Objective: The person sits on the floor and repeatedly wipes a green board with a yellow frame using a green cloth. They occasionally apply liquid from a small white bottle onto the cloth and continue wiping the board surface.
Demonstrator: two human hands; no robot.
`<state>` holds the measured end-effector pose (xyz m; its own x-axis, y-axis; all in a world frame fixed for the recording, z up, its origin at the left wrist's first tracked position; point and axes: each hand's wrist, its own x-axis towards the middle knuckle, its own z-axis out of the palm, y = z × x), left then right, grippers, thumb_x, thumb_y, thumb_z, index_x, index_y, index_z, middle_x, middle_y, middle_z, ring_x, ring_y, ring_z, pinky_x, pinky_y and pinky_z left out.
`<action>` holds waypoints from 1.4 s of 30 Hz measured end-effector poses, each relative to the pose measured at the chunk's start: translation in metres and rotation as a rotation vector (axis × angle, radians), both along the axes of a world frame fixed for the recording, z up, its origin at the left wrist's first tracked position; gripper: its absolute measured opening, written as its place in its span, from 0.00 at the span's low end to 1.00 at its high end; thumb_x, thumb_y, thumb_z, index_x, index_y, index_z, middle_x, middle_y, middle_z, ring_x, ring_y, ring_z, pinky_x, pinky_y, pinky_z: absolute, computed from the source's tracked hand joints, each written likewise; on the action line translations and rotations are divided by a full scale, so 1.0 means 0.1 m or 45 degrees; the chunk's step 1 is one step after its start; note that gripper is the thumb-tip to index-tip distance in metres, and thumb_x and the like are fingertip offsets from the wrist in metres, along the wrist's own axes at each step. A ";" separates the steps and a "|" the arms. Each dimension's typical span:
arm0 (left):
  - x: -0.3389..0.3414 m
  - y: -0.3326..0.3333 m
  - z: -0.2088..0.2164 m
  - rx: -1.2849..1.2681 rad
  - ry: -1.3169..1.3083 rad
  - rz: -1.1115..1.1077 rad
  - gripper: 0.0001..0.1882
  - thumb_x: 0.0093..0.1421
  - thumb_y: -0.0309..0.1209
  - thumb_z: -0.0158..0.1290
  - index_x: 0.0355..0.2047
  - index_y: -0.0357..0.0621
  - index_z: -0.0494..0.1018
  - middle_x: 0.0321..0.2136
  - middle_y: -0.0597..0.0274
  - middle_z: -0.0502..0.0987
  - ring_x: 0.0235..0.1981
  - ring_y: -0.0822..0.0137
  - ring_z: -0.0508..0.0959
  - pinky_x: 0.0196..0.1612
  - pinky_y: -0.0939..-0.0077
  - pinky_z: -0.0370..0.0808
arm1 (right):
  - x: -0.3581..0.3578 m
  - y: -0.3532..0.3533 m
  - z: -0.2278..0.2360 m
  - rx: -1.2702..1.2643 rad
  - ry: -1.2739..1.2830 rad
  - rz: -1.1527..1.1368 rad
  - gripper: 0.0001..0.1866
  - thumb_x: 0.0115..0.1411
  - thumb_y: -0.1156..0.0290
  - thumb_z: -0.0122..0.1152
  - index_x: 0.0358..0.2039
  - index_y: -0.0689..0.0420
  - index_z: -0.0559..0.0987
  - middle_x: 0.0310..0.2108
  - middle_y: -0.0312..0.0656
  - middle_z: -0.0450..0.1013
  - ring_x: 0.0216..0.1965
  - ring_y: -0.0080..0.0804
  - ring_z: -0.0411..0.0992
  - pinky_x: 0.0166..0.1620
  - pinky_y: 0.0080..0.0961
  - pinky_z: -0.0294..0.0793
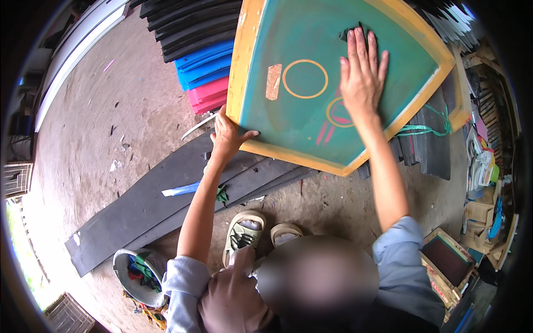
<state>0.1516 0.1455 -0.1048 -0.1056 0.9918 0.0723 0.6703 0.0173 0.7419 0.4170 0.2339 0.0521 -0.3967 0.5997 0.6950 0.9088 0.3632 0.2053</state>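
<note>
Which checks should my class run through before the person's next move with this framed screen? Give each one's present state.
1. Left hand at the wooden frame: ok, at its near left corner; how firm the hold is doesn't show.
2. Right hand on the green screen: ok, fingers extended over the surface.
3. Dark piece at the right fingertips identified: cannot tell, mostly covered.
4. Screen free of marks: not ok, pink streaks show near the smaller ring.
5. Bucket apart from the frame: ok, at the person's left.
</note>
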 end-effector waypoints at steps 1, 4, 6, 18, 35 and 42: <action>-0.01 -0.01 -0.01 0.007 0.012 0.008 0.58 0.37 0.49 0.68 0.60 0.43 0.44 0.54 0.46 0.58 0.57 0.47 0.60 0.47 0.42 0.63 | -0.14 0.03 -0.02 0.014 0.214 0.022 0.28 0.61 0.66 0.47 0.62 0.54 0.58 0.65 0.38 0.52 0.66 0.40 0.48 0.64 0.46 0.46; 0.07 0.02 0.00 0.039 0.028 -0.011 0.57 0.37 0.50 0.67 0.60 0.44 0.45 0.54 0.46 0.58 0.57 0.48 0.60 0.47 0.44 0.63 | -0.30 -0.49 -0.84 -0.369 0.015 0.440 0.27 0.60 0.68 0.47 0.61 0.56 0.60 0.63 0.43 0.55 0.65 0.41 0.50 0.65 0.42 0.48; 0.09 0.01 0.00 0.049 -0.012 -0.019 0.56 0.37 0.51 0.66 0.60 0.44 0.46 0.53 0.47 0.59 0.56 0.48 0.60 0.47 0.45 0.63 | -0.15 -0.93 -1.25 -0.679 -0.368 0.736 0.27 0.56 0.71 0.49 0.58 0.53 0.65 0.61 0.38 0.59 0.62 0.30 0.57 0.63 0.37 0.55; 0.03 0.00 0.02 0.046 0.023 -0.053 0.53 0.43 0.46 0.64 0.61 0.44 0.43 0.51 0.46 0.60 0.55 0.45 0.60 0.49 0.44 0.64 | -0.48 -0.71 -1.07 -0.468 -0.277 0.550 0.27 0.55 0.70 0.51 0.58 0.51 0.66 0.62 0.35 0.57 0.64 0.31 0.52 0.62 0.44 0.54; 0.36 -0.24 0.51 0.253 0.243 -0.024 0.55 0.45 0.20 0.60 0.65 0.47 0.35 0.58 0.37 0.48 0.58 0.40 0.56 0.60 0.55 0.59 | 0.41 -0.31 -0.15 -0.188 -0.480 0.182 0.29 0.57 0.70 0.52 0.60 0.51 0.62 0.62 0.33 0.57 0.64 0.30 0.54 0.63 0.42 0.53; 0.28 -0.17 0.49 0.240 0.198 -0.086 0.56 0.43 0.16 0.60 0.66 0.52 0.36 0.52 0.40 0.53 0.49 0.44 0.64 0.53 0.55 0.67 | 0.08 -0.41 -0.25 -0.340 0.171 0.379 0.26 0.58 0.72 0.51 0.59 0.53 0.65 0.61 0.37 0.59 0.62 0.38 0.56 0.63 0.43 0.53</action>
